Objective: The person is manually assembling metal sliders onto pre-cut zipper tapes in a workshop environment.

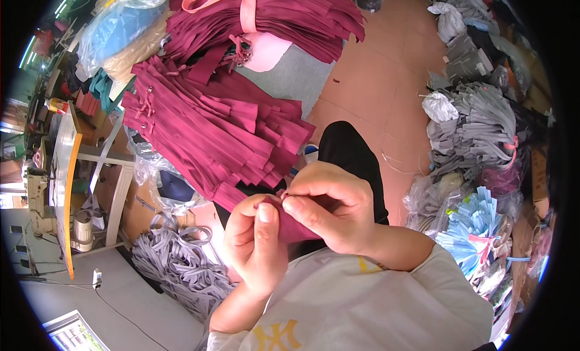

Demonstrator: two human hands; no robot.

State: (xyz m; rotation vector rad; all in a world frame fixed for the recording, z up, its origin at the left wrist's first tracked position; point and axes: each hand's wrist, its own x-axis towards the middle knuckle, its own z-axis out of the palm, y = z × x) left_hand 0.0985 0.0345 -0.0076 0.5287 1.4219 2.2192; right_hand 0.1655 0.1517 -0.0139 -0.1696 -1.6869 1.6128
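Note:
Close in front of my body, both hands pinch a maroon fabric strip (295,229). My left hand (257,239) grips its edge between thumb and forefinger. My right hand (335,206) is closed beside it, thumb against forefinger, the fingertips of the two hands almost touching. A small maroon end shows between them; its detail is too fine to make out. Just beyond lies a fanned pile of similar maroon strips (211,127), with small pinkish cords and shiny bits at its left end. A second maroon bundle (290,16), tied with a pink band (248,9), rests farther off.
Grey strips (175,260) heap on the floor at left, near an orange-edged table (71,188). Along the right side are grey bundles (477,127), a light-blue bundle (474,224) and plastic bags. A blue item in clear plastic (124,34) sits far left.

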